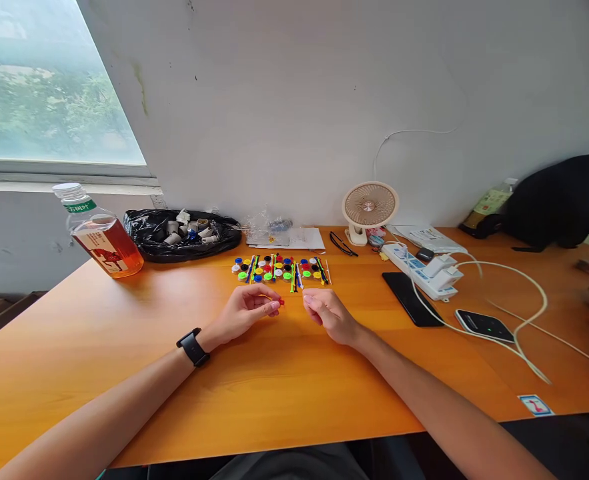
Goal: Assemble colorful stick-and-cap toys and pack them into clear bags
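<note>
Dark grey cloth (274, 465) on the person's lap lies nearest, below the near edge of the table (224, 413). Bare forearms reach in over that edge, and a black watch (193, 347) circles the left wrist. The left hand (248, 311) has its thumb and index fingertips closed in a pinch on a small red piece (281, 303), which sits over the middle of the table, between the two hands. Facing it, the right hand (330, 316) has its fingers curled in and the thumb drawn up against them; whether they grip anything, I cannot tell.

Just beyond the hands, toward the far edge, coloured discs (267, 269) lie in rows, with thin sticks (293, 277) in bunches between them. By the far left corner stands a bottle (107, 243) of reddish drink, next to an open black plastic bag (189, 252) with grey cylindrical pieces (173, 238) in it. A small fan (370, 205) stands at the far edge. Toward the right edge are a white power strip (419, 272), a black flat slab (411, 300) and a phone-like device (484, 325); a small card (535, 405) lies by the near edge there.
</note>
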